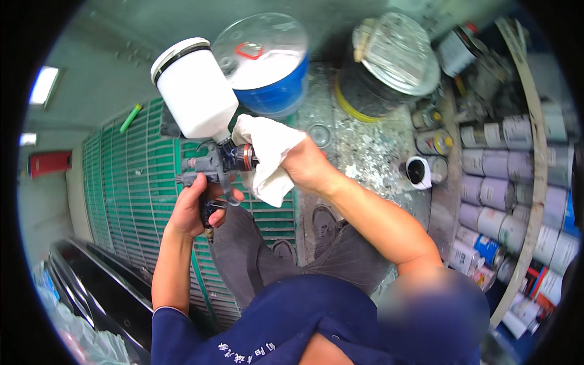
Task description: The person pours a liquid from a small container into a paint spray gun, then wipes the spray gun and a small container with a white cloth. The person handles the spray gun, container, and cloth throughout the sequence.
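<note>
My left hand [191, 205] grips the handle of a gravity-feed paint spray gun [214, 164]. A white plastic paint cup [196, 93] with a black-ringed lid sits on top of the gun and tilts up to the left. In my right hand [308, 164] is a crumpled white cloth [270, 159], held against the gun's front end. The nozzle tip is hidden by the cloth, while the dark air cap ring [245, 157] with its orange band shows beside it.
Ahead stand a blue drum [273, 96] with a lid and a dark bucket [378, 93] with a yellow base. Shelves [524, 137] of paint cans line the right. Green floor grating [132, 169] lies left, near a glossy black car panel [100, 292]. A cup of dark liquid [417, 172] stands right.
</note>
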Demonstrator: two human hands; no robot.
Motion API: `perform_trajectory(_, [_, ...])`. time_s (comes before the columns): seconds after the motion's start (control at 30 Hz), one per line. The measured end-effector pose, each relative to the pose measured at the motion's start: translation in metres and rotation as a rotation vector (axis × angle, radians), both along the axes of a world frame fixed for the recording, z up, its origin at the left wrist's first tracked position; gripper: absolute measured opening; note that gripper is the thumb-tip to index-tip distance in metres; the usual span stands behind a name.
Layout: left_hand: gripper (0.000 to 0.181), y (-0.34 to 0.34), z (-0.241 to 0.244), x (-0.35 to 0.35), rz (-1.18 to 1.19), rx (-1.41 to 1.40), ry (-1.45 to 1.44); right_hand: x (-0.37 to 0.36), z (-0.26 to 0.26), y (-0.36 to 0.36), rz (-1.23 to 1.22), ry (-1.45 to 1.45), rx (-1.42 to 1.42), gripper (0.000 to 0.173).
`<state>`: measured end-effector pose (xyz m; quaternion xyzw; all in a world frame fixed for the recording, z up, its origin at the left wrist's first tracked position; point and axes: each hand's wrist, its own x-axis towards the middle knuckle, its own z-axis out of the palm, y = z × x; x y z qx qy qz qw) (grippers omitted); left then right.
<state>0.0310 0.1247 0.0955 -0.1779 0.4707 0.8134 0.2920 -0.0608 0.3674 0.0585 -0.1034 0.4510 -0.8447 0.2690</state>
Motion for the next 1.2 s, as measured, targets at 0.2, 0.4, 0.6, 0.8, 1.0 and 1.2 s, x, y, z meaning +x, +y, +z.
perform_trajectory(0.2, [0.057, 0.066, 0.012, -0.039, -0.198, -0.19, 0.064, 0.024, 0.001, 0.071, -0.203, -0.154, 0.082, 0.037])
perform_trajectory(0.4, [0.053, 0.109, 0.027, -0.063, -0.266, -0.393, 0.387, 0.012, 0.002, 0.136, -0.861, -0.229, 0.15, 0.027])
perform_trajectory(0.6, [0.032, 0.109, -0.016, -0.083, -0.153, -0.753, 0.561, 0.011, 0.004, 0.21, -1.191, 0.039, 0.123, 0.025])
perform_trajectory(0.8, [0.022, 0.119, -0.128, -0.094, -0.347, -1.142, 0.973, 0.028, 0.034, 0.234, -1.183, 0.03, -0.018, 0.03])
perform_trajectory(1.0, [0.032, 0.181, -0.227, -0.103, -0.561, -1.212, 0.948, 0.058, 0.043, 0.242, -1.212, -0.031, 0.056, 0.04])
perform_trajectory(1.2, [0.043, 0.252, -0.309, -0.084, -0.537, -1.075, 0.591, 0.086, 0.052, 0.233, -1.155, -0.079, -0.003, 0.047])
